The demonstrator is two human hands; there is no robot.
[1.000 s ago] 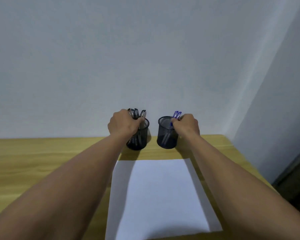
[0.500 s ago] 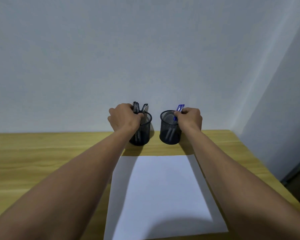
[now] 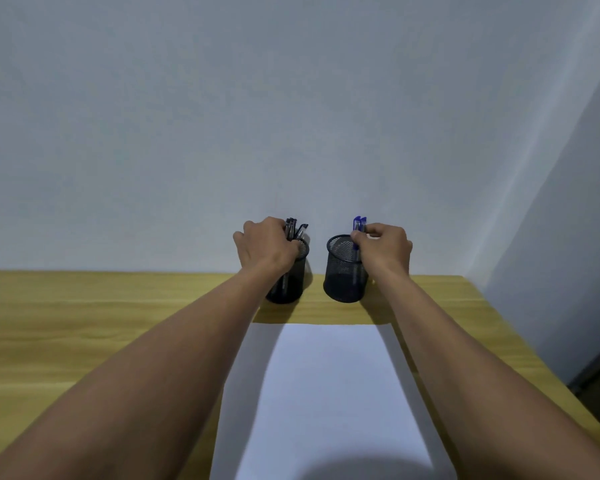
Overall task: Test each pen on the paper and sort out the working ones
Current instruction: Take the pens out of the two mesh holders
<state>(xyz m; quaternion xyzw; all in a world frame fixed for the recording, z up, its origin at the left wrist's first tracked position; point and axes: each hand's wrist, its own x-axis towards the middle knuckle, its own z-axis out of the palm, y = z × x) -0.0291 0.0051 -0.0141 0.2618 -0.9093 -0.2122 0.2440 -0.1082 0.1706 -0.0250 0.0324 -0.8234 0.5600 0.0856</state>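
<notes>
- Two black mesh cups are seen at the back of the desk (image 3: 84, 323), near the wall: the left cup (image 3: 291, 285) and the right cup (image 3: 343, 271), set just beside each other but apart.
- A blank sheet of paper (image 3: 326, 393) lies flat in front of the cups; no marks are seen on it, so testing is judged not yet begun.
- The left hand (image 3: 265, 245) is curled over the rim of the left cup, with its fingers closed around a bunch of dark pens (image 3: 293, 228) whose tops stand above the rim.
- The right hand (image 3: 385, 247) is placed at the right cup, with thumb and forefinger pinched on the blue pens (image 3: 359, 225) just below their caps; two blue tops appear to be there, though whether both are held cannot be told.
- The pens are judged light, stiff and smooth-barrelled, so a slip through a loose pinch is likely; a hold lower on the barrel would be wanted for writing.
- The caps are judged to need removal before any stroke is made.
- The mesh cups are judged light and easily tipped if a pen is dragged sideways; a straight upward lift is advised.
- The paper is thin and unweighted and may slide under a pen.
</notes>
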